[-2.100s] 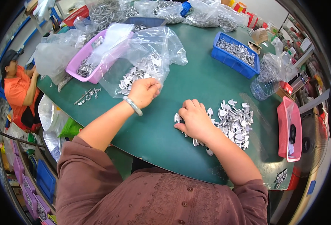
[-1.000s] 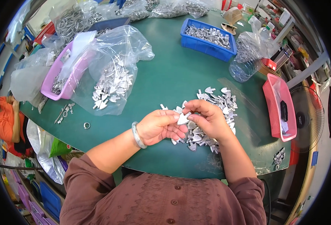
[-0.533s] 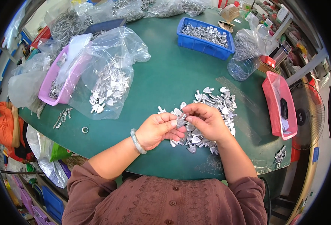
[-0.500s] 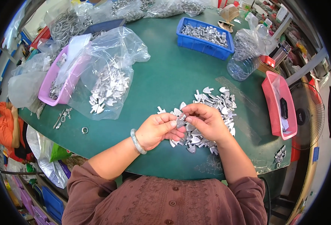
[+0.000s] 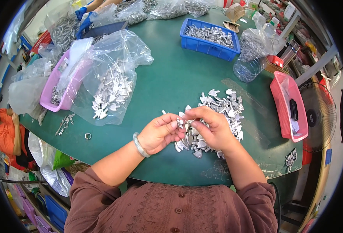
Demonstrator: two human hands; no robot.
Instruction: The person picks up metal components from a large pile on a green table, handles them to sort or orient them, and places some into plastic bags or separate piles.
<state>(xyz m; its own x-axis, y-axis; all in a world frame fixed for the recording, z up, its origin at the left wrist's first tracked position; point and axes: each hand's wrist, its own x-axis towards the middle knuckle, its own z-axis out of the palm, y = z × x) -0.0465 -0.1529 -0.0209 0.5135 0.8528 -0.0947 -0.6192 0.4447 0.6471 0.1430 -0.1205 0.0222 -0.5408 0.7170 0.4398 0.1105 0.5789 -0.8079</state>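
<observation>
My left hand (image 5: 158,133), with a pale bangle at its wrist, pinches a small silver metal part (image 5: 180,123) between thumb and fingers. Close beside it, my right hand (image 5: 214,128) has its thumb and forefinger drawn together; whatever is between them is too small to make out. Both hands hover over the left side of a pile of silver, shield-shaped metal pieces (image 5: 231,110) on the green table (image 5: 163,81). Part of the pile is hidden behind my right hand.
A clear plastic bag (image 5: 113,87) of similar pieces lies left, by a purple basket (image 5: 71,90). A blue bin (image 5: 210,46) of small metal parts stands at the back. On the right are a pink basket (image 5: 280,105) and a fan (image 5: 317,116). Another person (image 5: 8,132) sits far left.
My left hand has shifted slightly left and turned the metal part, which now shows a different side. Another person's arms with blue at the hands have come in at the upper left.
</observation>
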